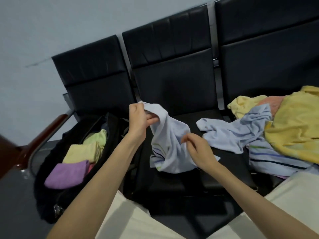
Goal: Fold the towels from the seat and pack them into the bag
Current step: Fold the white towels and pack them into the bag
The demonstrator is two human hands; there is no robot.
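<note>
Pale blue towel (170,144) with striped edge, held up over the middle black seat (215,171) at centre. Left hand (140,120) pinching its top corner, raised toward 11 o'clock; right hand (198,150) lower, at 3 o'clock of the cloth, fingers curled onto a fold. Open black bag (51,195) on the left seat at 8 o'clock, holding folded purple towel (66,175) and folded pale yellow towels (82,152). Loose heap at 3 o'clock on the right seat: another blue towel (238,131), big yellow towel (296,128).
</note>
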